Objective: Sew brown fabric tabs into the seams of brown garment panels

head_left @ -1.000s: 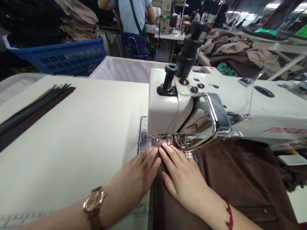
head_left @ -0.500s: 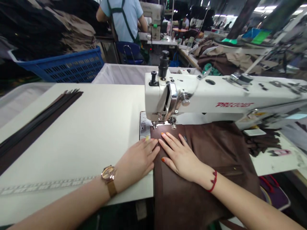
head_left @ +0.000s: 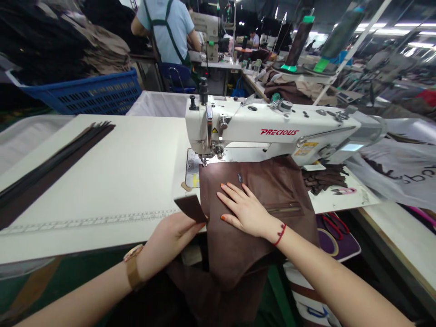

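A brown leather panel (head_left: 235,259) with a zipped slit lies on the sewing machine bed, its top edge at the presser foot (head_left: 204,161), and hangs over the table's front. My right hand (head_left: 243,211) rests flat on it, fingers spread. At the panel's left edge my left hand (head_left: 175,234) is closed on a brown leather flap (head_left: 191,208) that stands up above the fingers. Whether this flap is part of the panel or a separate piece, I cannot tell. The white sewing machine (head_left: 238,129) stands just beyond both hands.
Dark strips (head_left: 61,168) lie on the white table (head_left: 143,168) at left, with a printed ruler (head_left: 95,220) along its front. Pink snips (head_left: 344,191) and brown scraps (head_left: 325,178) lie at right. Behind are a blue basket (head_left: 102,93) and a seated person (head_left: 172,34).
My left hand has drawn back toward the table's front edge and now grips a leather flap. My right hand stays flat on the panel. The view has shifted, showing more of the machine's right side.
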The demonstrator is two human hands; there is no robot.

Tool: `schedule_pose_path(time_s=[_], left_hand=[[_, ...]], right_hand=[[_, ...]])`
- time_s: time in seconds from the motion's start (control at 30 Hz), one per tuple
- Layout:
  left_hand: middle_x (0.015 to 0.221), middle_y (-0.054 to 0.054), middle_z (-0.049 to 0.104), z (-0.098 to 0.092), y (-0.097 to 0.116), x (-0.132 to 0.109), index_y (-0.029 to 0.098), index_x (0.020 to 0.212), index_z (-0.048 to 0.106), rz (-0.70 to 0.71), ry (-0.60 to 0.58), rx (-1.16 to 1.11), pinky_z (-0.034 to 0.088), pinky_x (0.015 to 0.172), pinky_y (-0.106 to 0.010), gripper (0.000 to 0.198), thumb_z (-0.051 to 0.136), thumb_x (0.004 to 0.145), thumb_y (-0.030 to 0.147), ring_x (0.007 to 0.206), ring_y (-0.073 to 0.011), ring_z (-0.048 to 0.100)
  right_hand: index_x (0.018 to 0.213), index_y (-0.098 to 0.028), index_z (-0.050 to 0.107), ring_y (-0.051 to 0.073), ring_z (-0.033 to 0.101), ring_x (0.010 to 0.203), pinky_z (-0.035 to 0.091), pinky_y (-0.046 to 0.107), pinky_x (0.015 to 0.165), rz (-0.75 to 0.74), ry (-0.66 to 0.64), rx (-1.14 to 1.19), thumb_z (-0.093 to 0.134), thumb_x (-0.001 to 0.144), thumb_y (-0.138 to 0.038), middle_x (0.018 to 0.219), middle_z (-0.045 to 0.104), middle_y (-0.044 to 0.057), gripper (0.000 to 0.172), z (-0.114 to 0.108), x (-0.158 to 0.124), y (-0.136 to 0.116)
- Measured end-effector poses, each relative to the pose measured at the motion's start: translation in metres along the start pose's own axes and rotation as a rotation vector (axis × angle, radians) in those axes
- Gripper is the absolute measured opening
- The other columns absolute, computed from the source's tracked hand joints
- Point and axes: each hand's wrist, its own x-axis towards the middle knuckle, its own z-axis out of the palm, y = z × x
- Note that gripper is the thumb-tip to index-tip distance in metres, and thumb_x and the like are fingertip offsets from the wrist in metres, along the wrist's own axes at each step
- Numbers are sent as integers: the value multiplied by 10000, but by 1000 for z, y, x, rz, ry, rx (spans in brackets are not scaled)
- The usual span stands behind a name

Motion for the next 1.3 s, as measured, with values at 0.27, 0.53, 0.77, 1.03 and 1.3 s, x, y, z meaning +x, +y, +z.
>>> schedule_pose_path(time_s=[0.27,0.53,0.77,1.03,1.3], left_hand=[[925,-39,716,2,9,5,193,926,720,-152,38,-65,513,803,-294,249,504,949,315,855,-175,644],[900,-62,703,9,12,1,176,897,711,-135,69,-21,502,830,-342,273,476,964,297,875,-193,633],[1227,-98,642,25,4,-27,153,1180,610,273,43,386,442,1016,-418,303,440,933,107,1159,-213,572],[1087,-100,693,40,1,-19,120,1028,645,472,129,669,511,833,-362,257,407,940,81,1033,-225,620],[1030,-65,708,37,6,-19,137,1053,643,504,228,589,497,957,-342,268,404,944,83,1025,-173,621]], right_hand=[[1446,-217,377,252,216,1431,192,508,1143,-9,32,-13,473,944,-479,1545,291,104,574,2,-2,-1],[1446,-225,379,255,223,1429,184,508,1145,1,42,-26,457,950,-490,1545,295,96,568,4,-3,-1],[1448,-239,375,254,229,1427,189,515,1143,18,45,-30,476,943,-479,1542,302,97,568,4,-2,-2],[1443,-227,381,249,231,1427,196,509,1142,22,40,-22,473,944,-473,1546,292,93,564,4,-2,-5],[1439,-224,387,238,250,1421,239,490,1134,8,7,-9,495,934,-475,1542,301,96,574,-4,-1,-3]])
